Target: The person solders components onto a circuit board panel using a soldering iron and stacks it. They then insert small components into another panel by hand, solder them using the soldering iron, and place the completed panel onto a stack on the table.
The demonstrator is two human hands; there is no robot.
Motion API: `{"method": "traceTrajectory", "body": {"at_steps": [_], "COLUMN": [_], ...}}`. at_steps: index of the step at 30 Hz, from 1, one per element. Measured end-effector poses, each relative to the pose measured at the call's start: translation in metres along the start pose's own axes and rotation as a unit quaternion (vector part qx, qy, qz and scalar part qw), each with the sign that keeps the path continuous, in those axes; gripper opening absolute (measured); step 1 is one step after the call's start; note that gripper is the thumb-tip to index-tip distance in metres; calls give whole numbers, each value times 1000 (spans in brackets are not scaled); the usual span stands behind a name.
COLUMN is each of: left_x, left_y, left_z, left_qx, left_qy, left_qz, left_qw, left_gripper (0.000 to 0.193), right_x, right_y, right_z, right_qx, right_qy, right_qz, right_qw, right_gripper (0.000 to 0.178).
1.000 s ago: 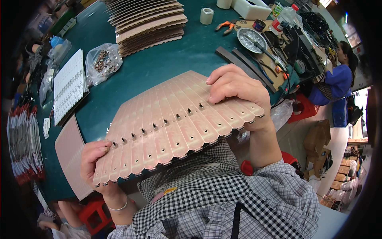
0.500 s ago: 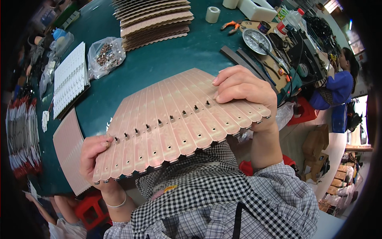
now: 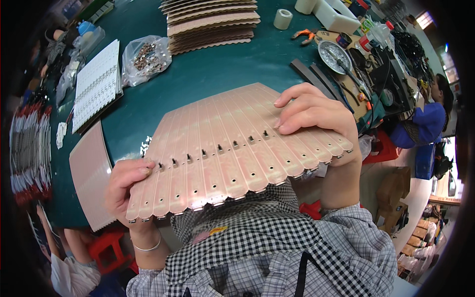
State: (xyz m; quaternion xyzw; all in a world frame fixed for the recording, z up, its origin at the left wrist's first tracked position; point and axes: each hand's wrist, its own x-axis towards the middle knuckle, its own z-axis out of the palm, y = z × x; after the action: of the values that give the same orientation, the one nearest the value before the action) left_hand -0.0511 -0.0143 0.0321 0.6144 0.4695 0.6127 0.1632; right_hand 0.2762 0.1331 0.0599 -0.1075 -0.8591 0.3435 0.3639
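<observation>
The left hand (image 3: 127, 185) and the right hand (image 3: 316, 111) are apart, each clamped on one end of a pink panel (image 3: 213, 123), thumb and fingers gripping its edges. The panel is held up in front of the checked apron (image 3: 242, 232), just off the near side of the green table (image 3: 198, 69), with its scalloped edge toward the body. A row of small black switches (image 3: 220, 147) sticks up across its face, near the left thumb at one end and the right fingertips at the other.

Compared with half a second ago, the whole view has slid: panel, hands and table all sit farther right in it, which looks mostly like a turn of the head. A bright glare now shows on the scalloped edge, so the panel's tilt may have altered slightly. Neither grip has changed, and no part appears added or removed, so the panel seems simply to be kept in hand.

Farther out, another pink sheet (image 3: 89, 168) lies left of the left hand, with a white sheet (image 3: 96, 86) and a clear bag (image 3: 133, 74) of small metal parts beyond. A stack of wavy-edged sheets (image 3: 213, 24) stands at the back; orange-handled pliers (image 3: 303, 35) and a bowl (image 3: 324, 60) lie to its right.
</observation>
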Motion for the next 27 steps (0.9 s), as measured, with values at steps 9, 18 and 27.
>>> {"method": "traceTrajectory", "body": {"at_steps": [9,18,27], "left_x": [-2,0,-3], "left_y": [-2,0,0], "left_z": [-3,1,-2], "left_qx": [25,-11,2], "left_qy": [6,2,-8], "left_qz": [7,-12,-27], "left_qw": [1000,1000,1000], "left_gripper": [32,32,35], "right_x": [14,67,62], "right_y": [-24,-65,-48], "right_z": [-18,-38,-28], "right_qx": [-15,-54,-53], "right_qy": [-51,-279,-254], "right_qz": [18,26,51], "right_qw": [998,958,964], "right_gripper": [76,91,75]}}
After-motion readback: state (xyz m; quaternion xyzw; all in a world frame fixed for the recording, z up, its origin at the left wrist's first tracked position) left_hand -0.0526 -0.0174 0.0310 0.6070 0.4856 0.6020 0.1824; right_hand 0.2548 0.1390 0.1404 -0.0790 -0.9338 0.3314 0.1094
